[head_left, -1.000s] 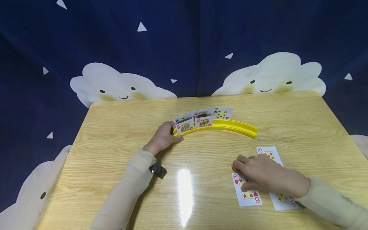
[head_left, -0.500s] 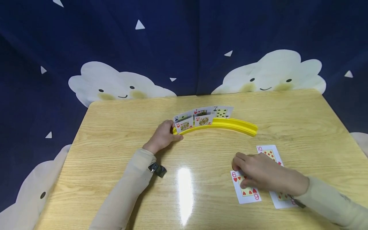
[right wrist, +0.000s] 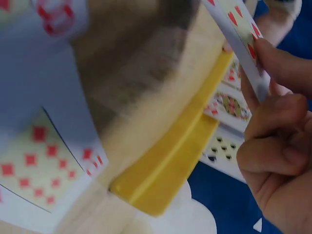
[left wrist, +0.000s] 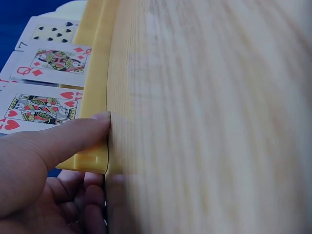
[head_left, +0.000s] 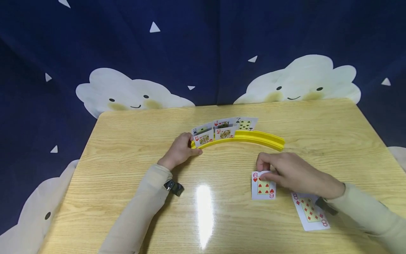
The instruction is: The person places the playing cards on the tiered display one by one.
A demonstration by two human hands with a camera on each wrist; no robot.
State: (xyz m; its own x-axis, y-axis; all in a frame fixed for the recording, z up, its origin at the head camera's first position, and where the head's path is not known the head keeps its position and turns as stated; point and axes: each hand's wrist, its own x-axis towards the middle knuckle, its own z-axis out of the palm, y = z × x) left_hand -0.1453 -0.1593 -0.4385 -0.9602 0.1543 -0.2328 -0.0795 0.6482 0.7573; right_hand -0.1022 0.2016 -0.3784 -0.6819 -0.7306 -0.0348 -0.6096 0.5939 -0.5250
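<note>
My left hand (head_left: pixel 180 150) grips the left end of a curved yellow card holder (head_left: pixel 260 139), thumb (left wrist: pixel 80 136) along its front and fingers behind. In its front slot stand a king of hearts (head_left: pixel 204 140) and a queen of diamonds (head_left: pixel 226 134). Behind them are a black-suited card (head_left: pixel 202 129), a jack (head_left: pixel 219 123) and a seven of spades (head_left: pixel 246 124). Nearer the right side, my right hand (head_left: pixel 293 173) pinches a six of hearts (head_left: pixel 263 192) by its upper edge, tilted up off the table; the right wrist view shows it between thumb and fingers.
An eight of diamonds (head_left: pixel 307 211) lies face up on the wooden table (head_left: pixel 127 134), partly under the right wrist. A ten of diamonds (right wrist: pixel 39 165) shows in the right wrist view, hidden by the hand from the head view. A dark cloud-patterned cloth (head_left: pixel 190 46) hangs behind.
My right hand has taken up the six of hearts and moved it a little forward and left off the table. My left hand stays on the card holder.
</note>
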